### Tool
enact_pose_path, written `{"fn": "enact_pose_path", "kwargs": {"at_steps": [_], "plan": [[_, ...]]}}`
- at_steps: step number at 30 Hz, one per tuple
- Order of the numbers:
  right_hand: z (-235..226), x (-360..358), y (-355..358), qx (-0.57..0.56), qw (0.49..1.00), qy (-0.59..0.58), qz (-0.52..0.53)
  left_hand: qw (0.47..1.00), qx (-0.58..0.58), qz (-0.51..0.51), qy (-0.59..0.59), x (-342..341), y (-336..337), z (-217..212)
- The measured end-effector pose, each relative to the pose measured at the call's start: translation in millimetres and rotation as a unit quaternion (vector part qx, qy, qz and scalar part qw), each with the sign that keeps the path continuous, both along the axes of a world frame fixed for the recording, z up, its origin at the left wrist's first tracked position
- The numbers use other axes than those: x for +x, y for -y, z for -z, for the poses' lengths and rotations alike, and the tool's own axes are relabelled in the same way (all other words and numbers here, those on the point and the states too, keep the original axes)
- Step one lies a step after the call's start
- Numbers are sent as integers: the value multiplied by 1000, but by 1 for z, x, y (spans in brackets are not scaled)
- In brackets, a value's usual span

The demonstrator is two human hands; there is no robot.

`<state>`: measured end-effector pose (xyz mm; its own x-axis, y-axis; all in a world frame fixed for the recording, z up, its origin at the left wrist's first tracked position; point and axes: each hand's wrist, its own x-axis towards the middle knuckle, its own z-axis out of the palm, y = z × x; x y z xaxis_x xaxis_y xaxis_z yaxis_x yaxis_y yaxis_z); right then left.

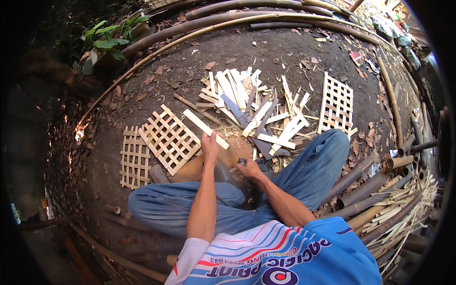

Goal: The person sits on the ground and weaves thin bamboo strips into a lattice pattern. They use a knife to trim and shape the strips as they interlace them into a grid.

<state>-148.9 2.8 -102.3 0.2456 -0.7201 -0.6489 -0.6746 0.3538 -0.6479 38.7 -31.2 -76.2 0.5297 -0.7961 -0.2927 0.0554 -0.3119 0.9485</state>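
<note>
My left hand (pixel 209 145) is closed around a flat, pale bamboo strip (pixel 195 121), which slants from upper left to lower right. Lower and to the right, between my knees, my right hand (pixel 250 169) grips a dark, rounded handle (pixel 242 162); the rest of that tool cannot be made out. Under and between the hands lies a brown wooden block (pixel 190 169). Just beyond them spreads a heap of split bamboo strips (pixel 236 88), with a blue-grey saw blade (pixel 232 105) lying among them.
Two woven bamboo lattice panels (pixel 171 137) (pixel 135 156) lie at the left, and another lattice panel (pixel 336 104) at the right. Long bamboo poles (pixel 228 21) arc along the far side. Cut bamboo tubes (pixel 361 190) and thin slivers (pixel 403 209) are piled at the right.
</note>
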Motion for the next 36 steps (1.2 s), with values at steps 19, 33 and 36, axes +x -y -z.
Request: {"fn": "enact_pose_path", "kwargs": {"at_steps": [19, 33, 36], "plan": [[-96, -18, 87, -243, 970, 13, 14, 976, -21, 133, -169, -28, -85, -168], [-70, -37, 97, -265, 964, 0, 12, 966, 3, 132, -224, -33, -127, -175], [-68, -36, 92, -166, 982, 85, 27, 990, 20, 73, -117, -34, -115, -147]]}}
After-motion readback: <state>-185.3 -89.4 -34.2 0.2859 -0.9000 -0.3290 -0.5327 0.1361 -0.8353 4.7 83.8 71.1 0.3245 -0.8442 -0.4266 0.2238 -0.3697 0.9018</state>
